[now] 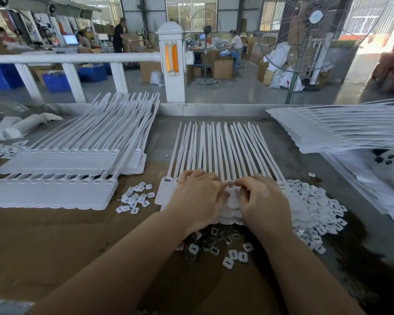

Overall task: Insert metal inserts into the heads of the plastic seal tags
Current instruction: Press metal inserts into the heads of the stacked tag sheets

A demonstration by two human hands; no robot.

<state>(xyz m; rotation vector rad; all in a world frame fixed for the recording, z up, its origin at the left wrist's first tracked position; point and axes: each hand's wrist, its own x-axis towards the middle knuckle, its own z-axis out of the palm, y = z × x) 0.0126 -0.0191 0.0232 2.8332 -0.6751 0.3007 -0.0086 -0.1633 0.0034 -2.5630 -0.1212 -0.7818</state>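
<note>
Well to the left of the left hand (197, 196), two stacked sheets of joined white plastic seal tags (55, 192) are laid on the brown cardboard work surface (55, 242), their flat scalloped flags nearest the person and their thin straps fanned away; whether their heads are already filled cannot be made out. Just left of that hand a small scatter of white square plastic caps (135, 198) with slotted centres is seen.

The working sheet of white seal tags (216, 151) lies under both hands, its smooth ribbed straps pointing away. The left hand is laid on the tag heads with fingers curled; what it holds, if anything, cannot be told. An open rectangular head is visible at the sheet's left edge, so this sheet is judged unfinished. The right hand (263, 198) has its fingertips bent down at a head in the middle of the row, seemingly pinching or pressing something small there; the piece itself is hidden.

Beneath the wrists, a dark heap of small shiny metal inserts (205, 244) is mixed with more caps. To the right of the right hand a large pile of white caps (319, 214) is heaped, and beyond it further white tag sheets (341, 130) are stacked, so plenty is judged to remain
</note>
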